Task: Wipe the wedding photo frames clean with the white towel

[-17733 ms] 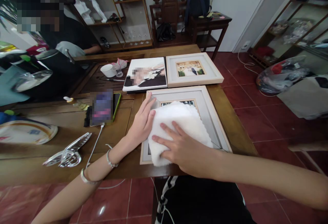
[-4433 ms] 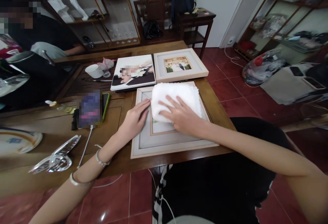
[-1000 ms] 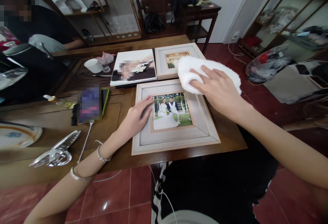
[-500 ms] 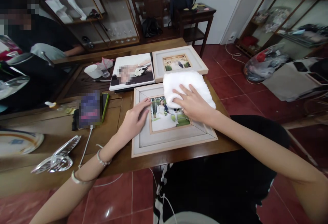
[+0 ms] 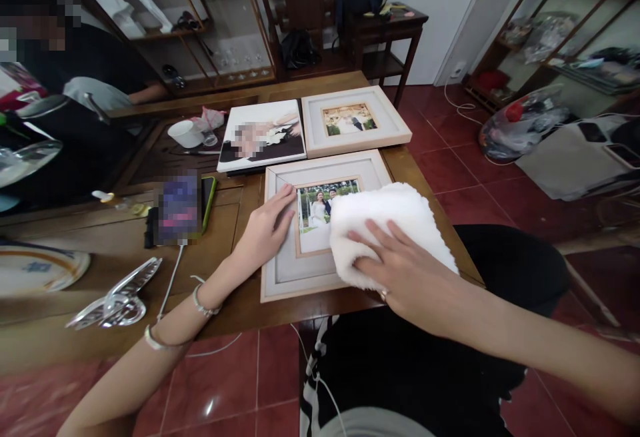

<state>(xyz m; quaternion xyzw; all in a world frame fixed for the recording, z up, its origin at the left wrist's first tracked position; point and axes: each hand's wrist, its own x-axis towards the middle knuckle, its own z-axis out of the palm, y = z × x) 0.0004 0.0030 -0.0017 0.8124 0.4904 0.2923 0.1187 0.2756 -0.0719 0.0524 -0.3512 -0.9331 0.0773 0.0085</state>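
Observation:
A pale framed photo lies flat at the near edge of the wooden table. My left hand rests flat on the frame's left side, fingers stretched out. My right hand presses a folded white towel onto the frame's lower right part, fingers spread on top of the cloth. The towel covers the right half of the picture.
Behind lie a second framed photo and a frameless photo print. To the left are a phone on a cable, a silver butterfly ornament, a plate and a white cup. Another person sits at far left.
My right hand has drawn the towel from the frame's upper right corner down toward me to its lower right part. My left hand has stayed on the frame's left side.

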